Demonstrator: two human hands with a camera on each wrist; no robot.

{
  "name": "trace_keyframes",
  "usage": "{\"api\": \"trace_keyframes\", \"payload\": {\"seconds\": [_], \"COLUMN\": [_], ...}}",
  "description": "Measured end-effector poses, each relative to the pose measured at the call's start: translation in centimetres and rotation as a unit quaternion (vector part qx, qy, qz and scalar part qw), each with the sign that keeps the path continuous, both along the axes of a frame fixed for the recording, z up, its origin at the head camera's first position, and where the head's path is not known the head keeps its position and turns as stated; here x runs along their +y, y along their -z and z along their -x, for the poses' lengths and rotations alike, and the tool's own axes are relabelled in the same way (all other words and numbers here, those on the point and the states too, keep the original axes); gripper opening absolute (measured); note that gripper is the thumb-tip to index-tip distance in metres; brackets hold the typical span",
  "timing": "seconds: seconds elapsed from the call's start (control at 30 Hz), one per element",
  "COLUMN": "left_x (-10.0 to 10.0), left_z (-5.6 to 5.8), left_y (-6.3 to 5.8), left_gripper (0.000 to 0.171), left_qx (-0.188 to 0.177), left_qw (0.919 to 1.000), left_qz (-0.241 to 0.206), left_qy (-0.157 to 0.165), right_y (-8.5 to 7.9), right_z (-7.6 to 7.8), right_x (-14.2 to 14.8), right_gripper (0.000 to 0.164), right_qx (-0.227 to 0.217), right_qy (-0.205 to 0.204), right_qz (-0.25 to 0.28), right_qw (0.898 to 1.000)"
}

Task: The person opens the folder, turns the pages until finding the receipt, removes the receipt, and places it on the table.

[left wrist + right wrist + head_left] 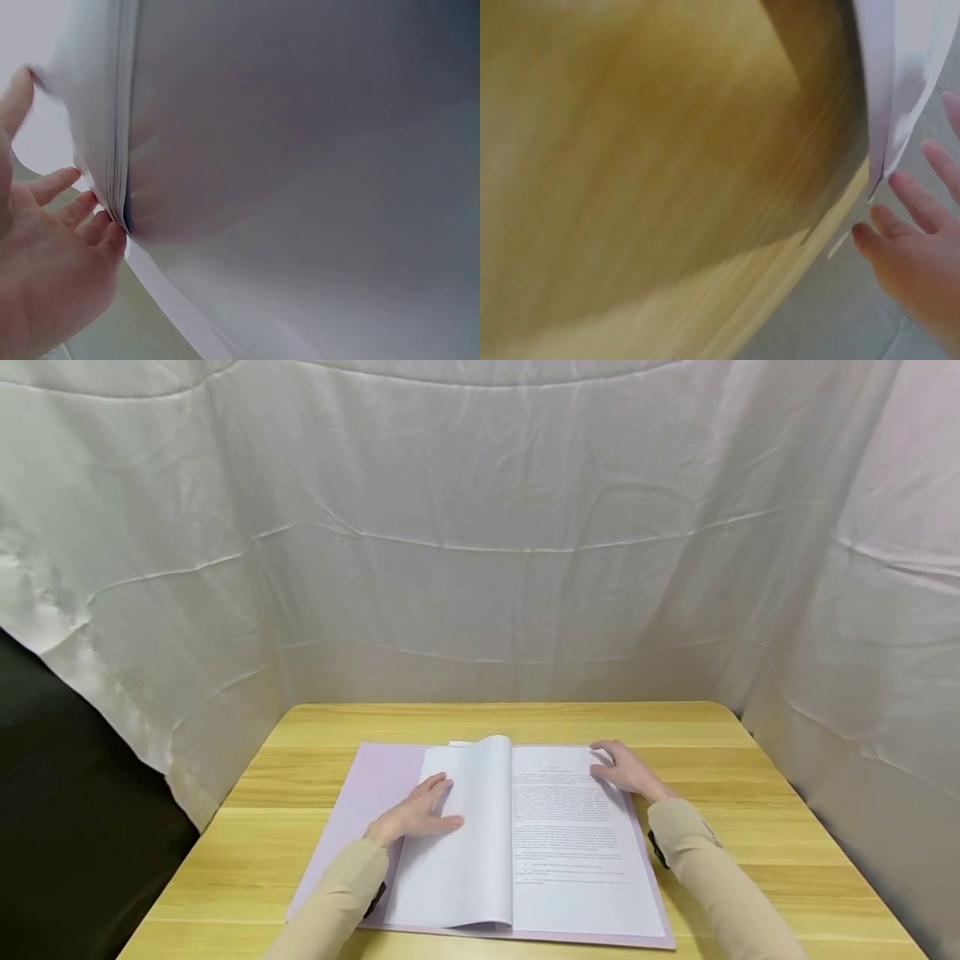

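Note:
A lilac folder lies spread on the table, holding white paper sheets. The printed page on the right faces up with several paragraphs of text. On the left, blank-looking turned sheets bulge up beside the middle fold. My left hand rests over these sheets with thumb and fingers spread; in the left wrist view its fingertips are at the edges of the stacked sheets. With its fingers extended, my right hand touches the upper right edge of the printed page.
The folder lies near the front of a light wooden table with rounded far corners. Pale grey cloth hangs behind and at both sides. Black material shows at the lower left. Each sleeve has a dark band at the wrist.

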State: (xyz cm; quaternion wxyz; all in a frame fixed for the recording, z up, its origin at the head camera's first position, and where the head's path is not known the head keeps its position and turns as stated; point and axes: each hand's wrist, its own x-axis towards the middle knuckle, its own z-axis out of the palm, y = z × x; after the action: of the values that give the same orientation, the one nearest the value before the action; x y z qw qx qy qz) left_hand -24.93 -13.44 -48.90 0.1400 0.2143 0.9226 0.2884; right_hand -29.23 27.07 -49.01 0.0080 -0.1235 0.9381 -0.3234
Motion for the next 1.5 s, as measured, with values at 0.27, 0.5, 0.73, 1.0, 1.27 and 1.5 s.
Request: {"api": "trace_keyframes", "payload": {"seconds": [0.27,0.5,0.73,1.0,1.27,1.5], "left_x": [0.0,0.0,0.1,0.1,0.1,0.1], "left_z": [-0.1,0.0,0.0,-0.1,-0.2,-0.1], "left_y": [0.1,0.4,0.1,-0.1,0.0,0.0], "left_gripper": [0.114,0.116,0.116,0.116,0.116,0.117], "left_qx": [-0.029,-0.021,-0.016,-0.021,-0.025,-0.027], "left_qw": [0.9986,0.9980,0.9976,0.9972,0.9974,0.9975], "left_qz": [0.041,0.052,0.061,0.066,0.062,0.061], "left_qy": [0.018,0.030,0.030,0.029,0.027,0.024], "right_y": [0.5,0.5,0.1,-0.2,-0.5,-0.8], "right_z": [0.4,0.4,0.5,0.5,0.5,0.3], "right_x": [0.2,0.2,0.0,-0.2,-0.1,0.1], "right_gripper": [0.052,0.053,0.057,0.058,0.047,0.020], "right_qx": [0.016,0.037,0.027,0.025,0.015,0.042], "right_qy": [0.009,0.020,0.049,0.064,0.082,0.079], "right_qz": [-0.025,-0.023,-0.015,0.013,0.039,0.031], "right_qw": [1.000,0.999,0.998,0.998,0.996,0.996]}}
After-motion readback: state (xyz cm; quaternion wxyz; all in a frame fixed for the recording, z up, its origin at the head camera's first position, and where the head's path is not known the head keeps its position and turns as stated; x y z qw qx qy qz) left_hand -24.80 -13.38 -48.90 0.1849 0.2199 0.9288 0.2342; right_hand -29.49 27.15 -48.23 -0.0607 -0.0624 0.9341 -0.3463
